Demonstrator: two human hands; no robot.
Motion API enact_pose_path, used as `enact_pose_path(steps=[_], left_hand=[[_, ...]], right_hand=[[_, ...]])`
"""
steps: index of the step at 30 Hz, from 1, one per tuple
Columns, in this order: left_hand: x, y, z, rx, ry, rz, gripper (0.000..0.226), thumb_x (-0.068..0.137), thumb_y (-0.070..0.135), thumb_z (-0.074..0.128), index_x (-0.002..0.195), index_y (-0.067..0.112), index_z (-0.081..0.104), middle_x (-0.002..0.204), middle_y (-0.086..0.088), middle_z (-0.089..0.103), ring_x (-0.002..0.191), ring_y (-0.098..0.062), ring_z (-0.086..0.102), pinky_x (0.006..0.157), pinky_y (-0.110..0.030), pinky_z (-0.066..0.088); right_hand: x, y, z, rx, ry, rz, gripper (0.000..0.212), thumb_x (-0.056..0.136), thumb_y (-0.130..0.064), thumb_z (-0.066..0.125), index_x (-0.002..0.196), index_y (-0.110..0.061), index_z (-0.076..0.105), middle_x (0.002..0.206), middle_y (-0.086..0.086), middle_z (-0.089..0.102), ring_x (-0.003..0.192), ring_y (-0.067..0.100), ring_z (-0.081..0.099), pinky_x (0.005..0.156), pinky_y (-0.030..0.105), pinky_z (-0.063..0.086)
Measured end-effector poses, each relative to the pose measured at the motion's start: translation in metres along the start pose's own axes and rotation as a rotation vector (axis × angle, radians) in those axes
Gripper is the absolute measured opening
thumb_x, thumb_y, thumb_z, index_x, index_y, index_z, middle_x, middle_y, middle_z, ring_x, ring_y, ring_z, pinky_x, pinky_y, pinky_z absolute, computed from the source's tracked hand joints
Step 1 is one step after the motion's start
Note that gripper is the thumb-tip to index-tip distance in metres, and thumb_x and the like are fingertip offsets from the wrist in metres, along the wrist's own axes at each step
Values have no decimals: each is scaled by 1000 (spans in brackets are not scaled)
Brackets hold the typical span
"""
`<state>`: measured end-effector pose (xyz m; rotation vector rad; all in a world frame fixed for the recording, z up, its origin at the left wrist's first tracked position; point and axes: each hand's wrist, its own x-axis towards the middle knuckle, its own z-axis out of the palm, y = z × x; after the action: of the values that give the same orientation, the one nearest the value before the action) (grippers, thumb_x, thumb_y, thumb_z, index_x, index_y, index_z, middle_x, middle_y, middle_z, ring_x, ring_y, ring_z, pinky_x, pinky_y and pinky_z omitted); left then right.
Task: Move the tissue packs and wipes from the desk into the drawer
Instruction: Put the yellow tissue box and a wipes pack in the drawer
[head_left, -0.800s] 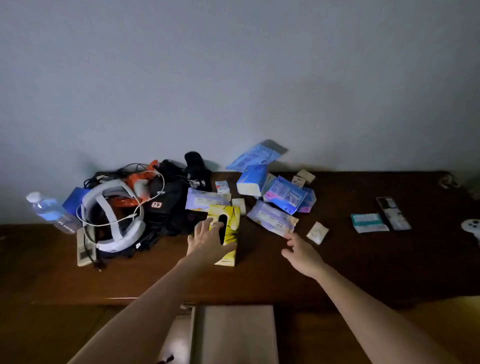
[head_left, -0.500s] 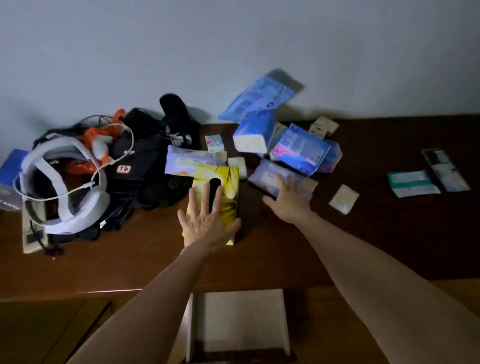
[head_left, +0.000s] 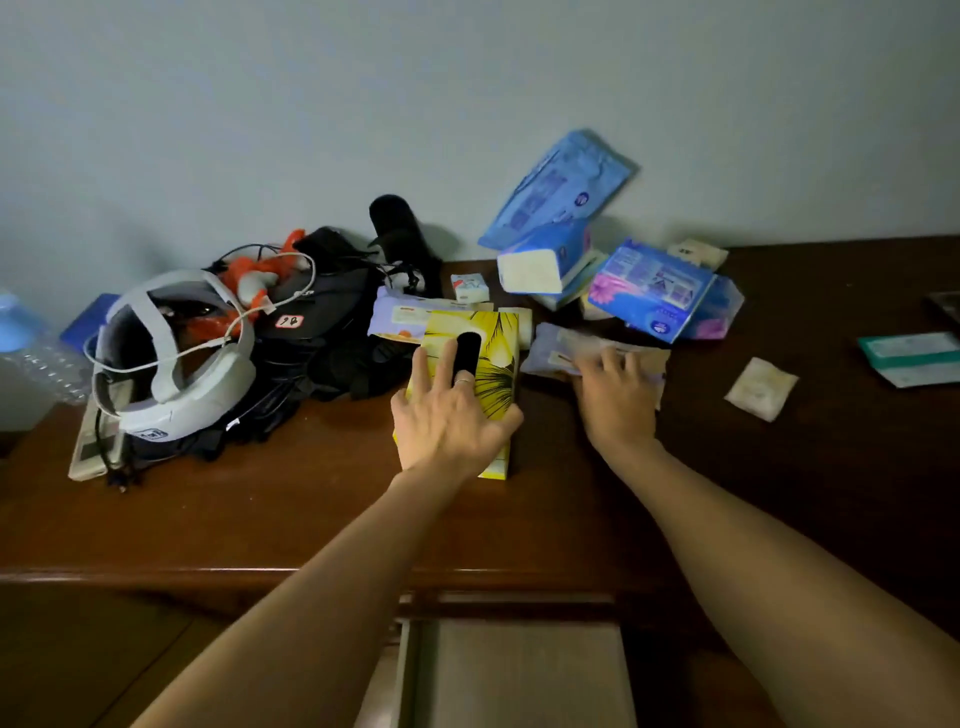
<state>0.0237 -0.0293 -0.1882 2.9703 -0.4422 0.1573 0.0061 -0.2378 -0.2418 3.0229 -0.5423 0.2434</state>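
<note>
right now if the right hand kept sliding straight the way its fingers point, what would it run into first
The right hand already touches the pale purple wipes pack. Going straight on, toward the wall, it would likely meet the blue floral tissue pack next, though depth between them is hard to judge.

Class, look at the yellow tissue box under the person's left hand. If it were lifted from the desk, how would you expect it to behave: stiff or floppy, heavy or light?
The yellow tissue box keeps straight edges and flat faces under the left hand, so it is probably stiff cardboard. Holding tissues, it is likely light for its size. Its dark top opening suggests the top could dent if squeezed hard.
</note>
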Motion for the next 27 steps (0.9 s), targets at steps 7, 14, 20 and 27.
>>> enact_pose_path(steps=[7,14,20,27], left_hand=[[-5,-3,2,-79,108,0,81,68,81,39,100,15,73,155,6,40,142,-28,30,93,-54,38],[-77,-28,5,-140,357,106,79,63,79,41,94,14,74,153,9,42,140,-27,33,91,-52,40],[-131,-43,-6,-185,429,109,64,68,73,50,86,17,74,155,12,39,143,-23,29,93,-48,40],[-245,-46,47,-194,655,201,57,73,72,56,82,19,76,157,11,37,146,-25,29,96,-45,43]], right_hand=[[-15,-13,-7,15,121,-40,29,105,-27,47,131,-14,52,129,9,60,118,35,56,73,39,44],[-80,-24,-12,220,318,17,36,106,-43,36,119,-15,55,122,13,67,109,39,66,75,41,45],[-124,-39,-22,480,379,80,40,105,-50,33,114,-22,60,119,12,70,108,38,65,77,40,44],[-221,-54,-11,1102,539,217,40,105,-45,35,102,-12,58,111,23,69,101,41,64,80,44,46]])
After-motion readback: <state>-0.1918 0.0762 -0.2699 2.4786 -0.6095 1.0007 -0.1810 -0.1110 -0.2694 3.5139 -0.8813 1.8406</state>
